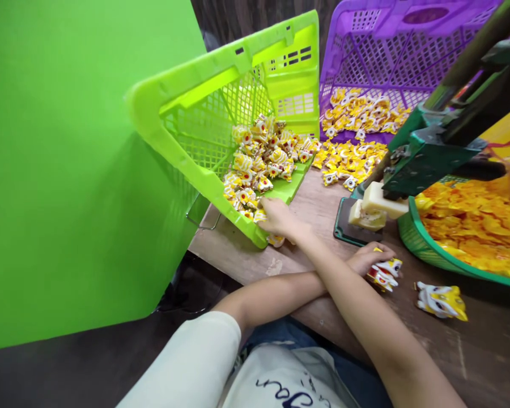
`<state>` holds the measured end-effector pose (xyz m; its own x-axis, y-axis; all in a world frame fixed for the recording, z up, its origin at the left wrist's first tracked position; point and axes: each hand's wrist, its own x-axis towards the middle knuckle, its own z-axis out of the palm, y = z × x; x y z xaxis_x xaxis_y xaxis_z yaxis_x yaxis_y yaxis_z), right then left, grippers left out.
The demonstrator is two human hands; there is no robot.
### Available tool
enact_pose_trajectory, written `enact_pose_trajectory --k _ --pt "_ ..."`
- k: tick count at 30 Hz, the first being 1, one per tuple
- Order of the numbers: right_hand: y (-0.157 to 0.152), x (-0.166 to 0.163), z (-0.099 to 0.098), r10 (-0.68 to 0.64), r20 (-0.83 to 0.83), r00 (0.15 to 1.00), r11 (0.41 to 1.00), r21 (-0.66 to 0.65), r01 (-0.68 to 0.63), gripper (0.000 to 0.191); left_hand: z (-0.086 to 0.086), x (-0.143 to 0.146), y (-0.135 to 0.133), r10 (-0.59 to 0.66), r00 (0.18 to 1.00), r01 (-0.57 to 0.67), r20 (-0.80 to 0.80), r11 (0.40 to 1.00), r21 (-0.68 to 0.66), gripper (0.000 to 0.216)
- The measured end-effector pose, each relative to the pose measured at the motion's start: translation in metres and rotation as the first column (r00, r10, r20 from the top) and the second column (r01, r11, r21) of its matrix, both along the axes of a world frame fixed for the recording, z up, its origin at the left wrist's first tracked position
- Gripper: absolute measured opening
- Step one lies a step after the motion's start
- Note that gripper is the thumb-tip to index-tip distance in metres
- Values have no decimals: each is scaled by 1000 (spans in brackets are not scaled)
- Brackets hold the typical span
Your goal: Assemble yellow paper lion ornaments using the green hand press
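My arms are crossed. My left hand [370, 258] is closed around a yellow, white and red plastic lion-head figure [385, 274], low over the table beside the press. Reaching across to the left, my right hand [277, 217] is at the front lip of the lime-green basket [195, 164], its fingers curled on a small yellow and white lion-head figure [259, 216]. Part of another figure [275, 240] shows beneath that hand. Many similar figures [266, 150] lie heaped inside the tipped basket. One more lion-head figure [441, 301] rests on the table at the right.
A green hand press [425, 153] with a cream block [385, 201] stands ahead. Right of it, a green basket [412, 238] holds yellow plastic parts. A purple basket [378, 45] at the back spills yellow-white pieces [352, 158]. A large green panel [68, 170] fills the left.
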<state>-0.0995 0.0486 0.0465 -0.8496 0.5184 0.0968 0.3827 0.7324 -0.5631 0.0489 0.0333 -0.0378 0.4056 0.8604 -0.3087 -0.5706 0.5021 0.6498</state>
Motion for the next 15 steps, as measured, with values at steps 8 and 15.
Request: enact_pose_trajectory --k 8,15 --pt "12 59 26 -530 -510 677 341 -860 -380 34 6 -2 11 60 932 -21 -356 993 114 18" --pt "0 86 29 -568 -469 676 239 -880 -410 48 8 -7 9 14 956 26 -292 991 132 21"
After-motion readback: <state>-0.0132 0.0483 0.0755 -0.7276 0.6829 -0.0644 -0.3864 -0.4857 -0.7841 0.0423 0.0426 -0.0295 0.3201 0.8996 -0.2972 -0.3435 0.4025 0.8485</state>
